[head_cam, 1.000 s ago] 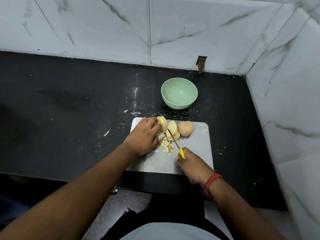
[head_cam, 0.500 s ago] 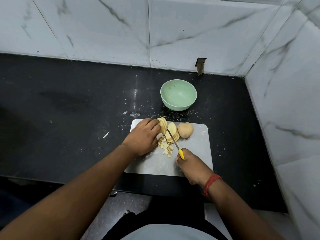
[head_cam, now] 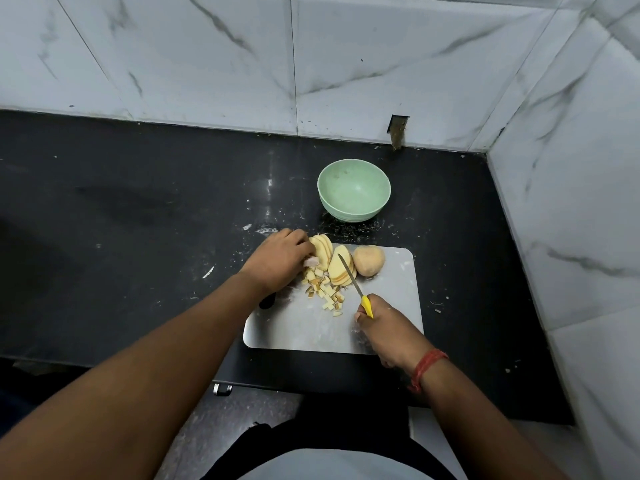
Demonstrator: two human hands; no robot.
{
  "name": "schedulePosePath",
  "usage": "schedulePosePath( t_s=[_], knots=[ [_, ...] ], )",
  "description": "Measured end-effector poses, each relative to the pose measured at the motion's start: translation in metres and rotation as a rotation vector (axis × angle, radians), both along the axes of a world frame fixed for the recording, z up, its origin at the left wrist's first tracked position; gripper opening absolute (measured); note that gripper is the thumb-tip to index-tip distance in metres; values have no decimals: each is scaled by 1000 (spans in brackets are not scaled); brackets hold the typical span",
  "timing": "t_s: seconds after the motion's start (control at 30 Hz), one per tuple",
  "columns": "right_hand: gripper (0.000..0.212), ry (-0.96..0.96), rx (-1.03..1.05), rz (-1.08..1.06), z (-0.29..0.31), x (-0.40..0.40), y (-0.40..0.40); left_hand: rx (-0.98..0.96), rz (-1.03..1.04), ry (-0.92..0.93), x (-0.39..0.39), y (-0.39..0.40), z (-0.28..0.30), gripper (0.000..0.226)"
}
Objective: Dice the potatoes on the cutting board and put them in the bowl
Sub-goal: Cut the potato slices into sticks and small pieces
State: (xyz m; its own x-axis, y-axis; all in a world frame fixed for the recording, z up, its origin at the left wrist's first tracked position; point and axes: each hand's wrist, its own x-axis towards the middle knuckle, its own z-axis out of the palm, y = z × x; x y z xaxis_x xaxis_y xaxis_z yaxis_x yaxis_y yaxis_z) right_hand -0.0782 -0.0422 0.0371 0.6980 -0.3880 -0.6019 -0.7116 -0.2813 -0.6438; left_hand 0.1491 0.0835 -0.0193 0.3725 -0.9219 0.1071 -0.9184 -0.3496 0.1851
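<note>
- Since a moment ago, the left hand (head_cam: 277, 259) has slid a little toward the far left corner of the cutting board (head_cam: 388, 306), and the knife (head_cam: 353, 284) has tipped up so its blade lies over the second stack of slices.
- Left hand fingers are curled onto the first stack of potato slices (head_cam: 321, 254), which leans at the far edge of the board, and hold it.
- Right hand (head_cam: 386, 332) is wrapped tight round the yellow handle of the knife, near the board's close right part.
- Knife blade points away from the person and crosses the second stack of slices (head_cam: 341, 271); if it touches them I cannot tell.
- One whole potato (head_cam: 369, 260) sits just beside that stack, near the far right corner of the board.
- Small potato cubes (head_cam: 325, 292) lie in a loose pile in the middle of the board, between the two hands.
- Green bowl (head_cam: 354, 190) stands on the black bench (head_cam: 138, 209) just past the far edge of the board, with no potato in it.
- Red thread (head_cam: 426, 367) is tied round the right wrist.
- White crumbs are spread on the bench around the board.
</note>
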Motion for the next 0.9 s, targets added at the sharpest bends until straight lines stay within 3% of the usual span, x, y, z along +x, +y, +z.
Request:
schedulePosePath(
  t_s=[0.27,0.6,0.7,0.8,0.9],
  knots=[
    [17,-6,-53,24,-2,-4,-3,-1,-100,-8,11,4,1,35],
    [17,-1,-60,28,-3,-5,-3,-76,-25,19,13,2,0,13],
    [16,-10,-46,20,-4,-6,-3,-163,136,150,9,9,6,11],
    [16,-24,-5,-37,-7,-8,-5,-325,359,367,-14,11,20,24],
    [16,-81,66,-170,-9,-12,-7,-398,377,594,-60,0,29,17]
  ],
)
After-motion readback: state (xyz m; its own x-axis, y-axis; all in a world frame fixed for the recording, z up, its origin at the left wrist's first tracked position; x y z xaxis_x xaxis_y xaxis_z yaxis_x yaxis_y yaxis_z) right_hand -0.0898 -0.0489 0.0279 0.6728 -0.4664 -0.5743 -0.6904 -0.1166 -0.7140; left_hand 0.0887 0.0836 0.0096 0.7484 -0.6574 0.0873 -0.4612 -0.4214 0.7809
